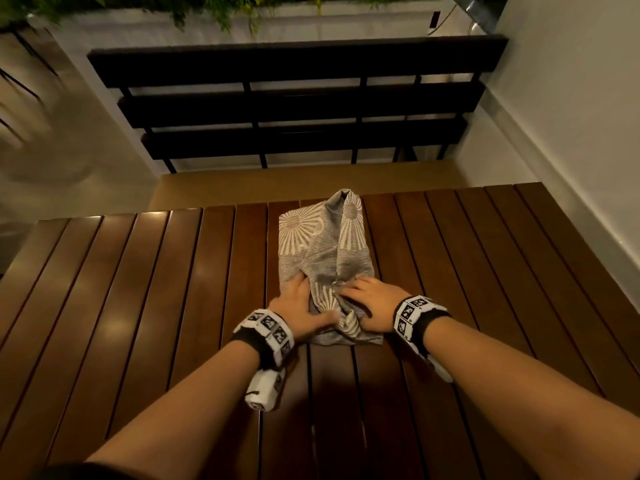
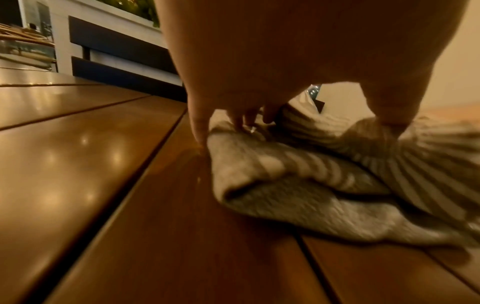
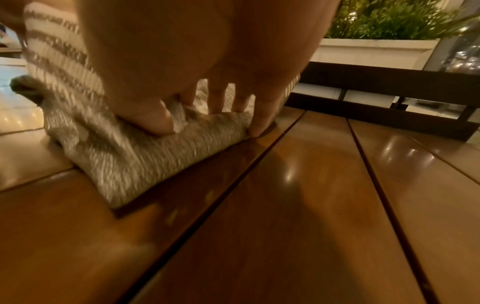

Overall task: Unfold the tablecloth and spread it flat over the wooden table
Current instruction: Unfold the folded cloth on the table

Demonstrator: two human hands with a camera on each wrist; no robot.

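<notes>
A folded grey tablecloth [image 1: 322, 244] with white sunburst patterns lies on the slatted wooden table [image 1: 138, 289], near the far edge at the middle. Both hands are on its near end. My left hand [image 1: 304, 301] grips the left side; in the left wrist view its fingers [image 2: 200, 127] curl down over the cloth's [image 2: 298, 185] edge and the thumb [image 2: 392, 123] presses into the bunched fabric. My right hand [image 1: 367, 299] holds the right side, and the right wrist view shows its thumb [image 3: 155, 121] and fingers [image 3: 241, 102] pinching a fold of the cloth [image 3: 155, 162].
A dark slatted bench [image 1: 294, 105] stands just beyond the table's far edge. A white wall [image 1: 571, 116] runs close along the right side. A white planter [image 1: 242, 26] with green plants sits behind the bench. Bare wooden slats extend left, right and toward me.
</notes>
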